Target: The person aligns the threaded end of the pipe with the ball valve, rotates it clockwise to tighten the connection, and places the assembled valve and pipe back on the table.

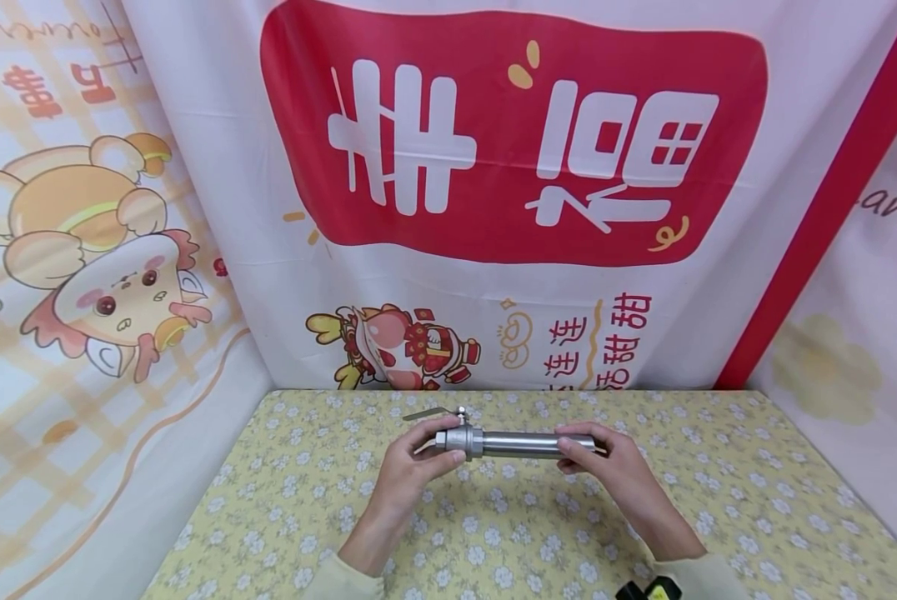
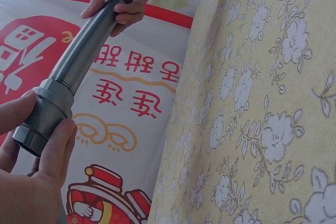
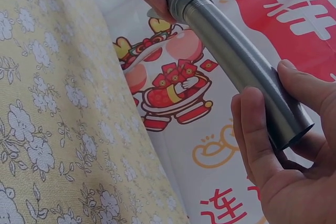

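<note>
Left hand: here we have the left hand [image 1: 406, 472], left of the frame's lower middle, clamped on the valve [image 1: 459, 439], thumb on the near side.
Right hand: and across from it, the right hand [image 1: 625, 463] pinches the metal pipe [image 1: 523, 444] near its far-right end, thumb and fingers on opposite sides.
Valve and pipe: we see them joined in one line, lying nearly level across the lower middle of the frame, held between the two hands.
Threads: in the left wrist view, we catch bare threads [image 2: 64, 81] showing right where pipe meets valve.
Pipe end: over in the right wrist view, lower right, we look at a hollow rim [image 3: 295, 137], just beside the fingers.
Lever: a thin lever [image 1: 428, 412] sticks out leftward, above the left hand.
Table: below we have a yellow floral tablecloth [image 1: 486, 542].
Backdrop: a red panel [image 1: 493, 233] with white characters fills the upper middle.
Bottom edge: we spot a black-and-yellow object [image 1: 658, 590], lower right, beside the right sleeve [image 1: 699, 577].
</note>
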{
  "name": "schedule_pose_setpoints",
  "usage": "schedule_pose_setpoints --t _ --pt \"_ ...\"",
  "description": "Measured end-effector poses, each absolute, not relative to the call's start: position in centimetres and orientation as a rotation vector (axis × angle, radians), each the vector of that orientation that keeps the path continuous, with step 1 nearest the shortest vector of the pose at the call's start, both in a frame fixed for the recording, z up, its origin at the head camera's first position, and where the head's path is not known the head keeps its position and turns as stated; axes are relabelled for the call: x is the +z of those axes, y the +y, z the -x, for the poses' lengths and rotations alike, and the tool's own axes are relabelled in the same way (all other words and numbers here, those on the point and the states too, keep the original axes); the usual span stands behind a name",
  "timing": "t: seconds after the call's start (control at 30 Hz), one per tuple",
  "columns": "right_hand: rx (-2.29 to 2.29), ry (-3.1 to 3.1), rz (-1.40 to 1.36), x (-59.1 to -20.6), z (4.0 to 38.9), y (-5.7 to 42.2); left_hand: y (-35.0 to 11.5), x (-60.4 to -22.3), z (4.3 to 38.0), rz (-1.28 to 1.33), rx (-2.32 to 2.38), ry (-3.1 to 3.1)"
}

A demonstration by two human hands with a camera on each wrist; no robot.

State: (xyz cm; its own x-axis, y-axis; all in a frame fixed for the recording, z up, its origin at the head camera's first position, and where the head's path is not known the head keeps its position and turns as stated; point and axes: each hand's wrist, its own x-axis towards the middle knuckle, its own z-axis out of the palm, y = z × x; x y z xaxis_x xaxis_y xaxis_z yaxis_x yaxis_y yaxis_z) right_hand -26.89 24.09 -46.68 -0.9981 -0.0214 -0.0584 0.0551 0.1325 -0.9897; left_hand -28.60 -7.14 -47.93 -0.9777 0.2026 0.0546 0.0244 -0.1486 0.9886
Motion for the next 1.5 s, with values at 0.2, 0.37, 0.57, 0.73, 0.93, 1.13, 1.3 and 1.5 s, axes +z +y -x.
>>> schedule_pose_setpoints --t 0.2,0.37,0.57,0.73,0.93,1.13,1.3,1.5 --pt "-2.046 2.315 -0.078 -46.79 27.04 23.97 -7.11 -47.87 28.62 -0.271 2.280 1.977" --pt "-2.060 2.331 -0.106 -46.83 27.06 23.95 -7.09 -47.90 28.63 -0.278 2.276 1.977" --pt "-2.079 2.320 -0.126 -46.65 26.98 24.00 -7.07 -47.87 28.53 -0.284 2.269 1.985" --pt "-2.075 2.308 -0.101 -46.45 26.86 23.97 -7.05 -47.75 28.48 -0.273 2.277 1.976" --pt "-2.028 2.317 -0.021 -46.19 26.53 24.32 -7.04 -47.66 28.50 -0.262 2.289 1.968" --pt "-1.997 2.315 0.034 -46.14 26.60 24.42 -7.10 -47.90 28.64 -0.264 2.293 1.977" --pt "-1.982 2.336 0.052 -46.20 26.64 24.44 -7.17 -47.95 28.64 -0.254 2.290 1.972" --pt "-1.966 2.359 0.039 -46.26 26.75 24.53 -7.22 -47.97 28.65 -0.251 2.289 1.975"
